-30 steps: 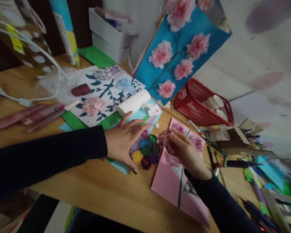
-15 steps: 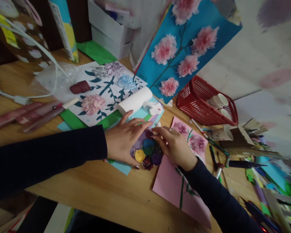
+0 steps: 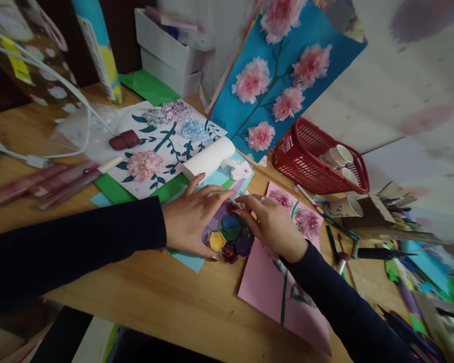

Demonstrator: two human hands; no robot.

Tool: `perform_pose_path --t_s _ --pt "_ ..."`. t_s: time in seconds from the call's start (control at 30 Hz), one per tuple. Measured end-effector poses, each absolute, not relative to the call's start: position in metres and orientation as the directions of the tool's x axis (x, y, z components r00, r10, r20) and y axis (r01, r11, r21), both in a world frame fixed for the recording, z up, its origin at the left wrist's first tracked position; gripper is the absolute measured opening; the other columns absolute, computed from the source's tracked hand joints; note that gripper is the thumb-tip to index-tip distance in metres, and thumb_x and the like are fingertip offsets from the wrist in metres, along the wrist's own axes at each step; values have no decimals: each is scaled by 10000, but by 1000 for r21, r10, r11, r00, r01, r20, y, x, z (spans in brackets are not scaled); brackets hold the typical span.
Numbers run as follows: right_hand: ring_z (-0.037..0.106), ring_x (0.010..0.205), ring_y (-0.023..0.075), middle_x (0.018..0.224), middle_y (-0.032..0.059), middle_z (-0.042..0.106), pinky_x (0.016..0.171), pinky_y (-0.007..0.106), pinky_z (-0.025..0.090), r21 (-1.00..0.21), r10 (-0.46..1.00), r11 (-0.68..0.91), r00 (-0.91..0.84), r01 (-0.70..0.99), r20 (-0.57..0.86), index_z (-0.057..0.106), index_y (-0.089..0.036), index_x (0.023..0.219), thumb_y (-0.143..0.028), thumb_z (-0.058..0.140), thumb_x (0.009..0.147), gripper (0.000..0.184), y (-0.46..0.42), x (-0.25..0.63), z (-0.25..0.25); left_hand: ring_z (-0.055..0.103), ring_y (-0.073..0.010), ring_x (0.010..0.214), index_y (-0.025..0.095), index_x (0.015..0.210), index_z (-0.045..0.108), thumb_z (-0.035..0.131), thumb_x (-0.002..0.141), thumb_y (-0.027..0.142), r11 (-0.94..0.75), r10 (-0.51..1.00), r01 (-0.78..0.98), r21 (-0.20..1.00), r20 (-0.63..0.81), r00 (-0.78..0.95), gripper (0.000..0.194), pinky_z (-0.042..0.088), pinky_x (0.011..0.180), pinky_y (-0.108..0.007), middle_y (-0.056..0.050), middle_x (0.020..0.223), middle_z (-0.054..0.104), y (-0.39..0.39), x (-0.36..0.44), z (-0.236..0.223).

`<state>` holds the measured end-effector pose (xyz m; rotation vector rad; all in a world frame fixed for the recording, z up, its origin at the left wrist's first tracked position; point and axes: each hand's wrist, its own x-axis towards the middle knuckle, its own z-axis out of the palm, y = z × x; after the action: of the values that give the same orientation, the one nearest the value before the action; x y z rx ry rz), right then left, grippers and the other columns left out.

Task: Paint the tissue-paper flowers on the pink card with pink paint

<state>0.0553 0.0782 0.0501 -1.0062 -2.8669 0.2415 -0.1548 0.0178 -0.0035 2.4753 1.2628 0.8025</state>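
Tabletop (image 3: 155, 297), pale wood, its front stretch crossed by two dark-sleeved forearms. Pink card (image 3: 267, 290), laid flat at the right, with a painted green stem and crinkled pink-purple flowers; partly covered by the right sleeve. Paint palette (image 3: 230, 234), round, many-welled, set on the tabletop between the hands, just beside the card's left edge; yellow, green, blue, purple and dark red are seen in its wells. Left hand (image 3: 189, 217), opened wide, its thumb and fingers spread about the palette's left side, nothing gripped in the palm. Right hand (image 3: 274, 227), bent over the palette's right side, index finger and thumb curled down towards the far wells; whether anything is pinched there cannot be told, the fingertips being partly hidden. Pink tubes (image 3: 26, 189), blurred, lying at the far left. Soft-headed brush (image 3: 342, 261), lying right of the card. White roll (image 3: 209, 157), laid on coloured sheets beyond the left hand, with crumpled tissue (image 3: 237, 169) near its right end. White sheet (image 3: 161, 159), bearing crinkled flowers and dark painted leaves, placed behind. Red basket (image 3: 287, 156), holding paper cups (image 3: 340, 155). Blue board (image 3: 234, 118), leaned upright, decorated with pink flowers. White box (image 3: 166, 45), stood at the back.
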Motion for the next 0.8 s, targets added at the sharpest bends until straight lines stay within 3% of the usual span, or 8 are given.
perform_pose_path --t_s 0.13,0.27,0.4,0.47,0.57,0.67,0.73,0.8 --pt "586 690 178 801 84 651 623 277 376 -135 621 776 -784 617 -17 586 -167 1031 -371 393 965 288 79 48 47 437 -339 1265 150 1267 367 743 539 622 -601 799 667 441 353 487 946 11 1128 -533 -166 1242 558 18 -156 -4" --pt "554 602 142 686 24 617 583 251 363 -365 762 583 -644 725 -62 571 -167 1011 -345 424 942 241 84 49 49 421 -333 1275 201 1067 469 718 575 633 -615 789 663 427 335 516 700 -11 1121 -543 -114 1150 614 18 -157 -3" --pt "530 560 126 618 -3 577 545 231 369 -549 863 380 -499 745 -80 570 -165 968 -419 384 945 316 87 57 52 407 -334 1285 220 997 505 696 578 651 -626 780 668 403 330 532 631 -30 1116 -553 -108 1213 604 18 -158 -1" --pt "532 569 131 628 1 581 553 236 372 -506 856 444 -517 740 -6 569 -163 1012 -408 387 950 311 86 59 54 404 -336 1286 215 993 518 694 575 649 -630 777 670 393 329 537 628 -37 1114 -552 -114 1240 595 18 -158 -1" --pt "574 661 160 728 44 631 617 259 396 -288 739 661 -667 693 92 571 -162 1063 -354 409 956 273 81 57 52 400 -330 1288 201 992 526 690 581 647 -634 773 673 382 338 537 628 -60 1116 -538 -119 1272 582 18 -157 -2" --pt "594 746 190 830 96 653 669 283 416 -105 593 804 -801 585 77 587 -155 1021 -347 386 970 283 77 52 44 402 -325 1286 190 990 538 657 620 658 -633 774 677 376 340 534 608 -70 1119 -532 -113 1253 595 18 -157 -2" --pt "594 752 190 848 107 653 674 284 420 -88 573 819 -816 567 80 586 -149 1008 -345 375 975 291 78 49 39 406 -324 1281 190 985 548 636 643 656 -636 772 674 376 339 538 585 -65 1117 -536 -108 1248 598 18 -158 -2" --pt "590 716 175 815 86 651 659 273 415 -165 621 781 -778 603 95 578 -152 1017 -333 409 963 254 80 49 37 407 -322 1279 193 985 554 625 655 653 -639 768 671 375 344 540 571 -53 1117 -536 -109 1259 592 18 -158 -1"
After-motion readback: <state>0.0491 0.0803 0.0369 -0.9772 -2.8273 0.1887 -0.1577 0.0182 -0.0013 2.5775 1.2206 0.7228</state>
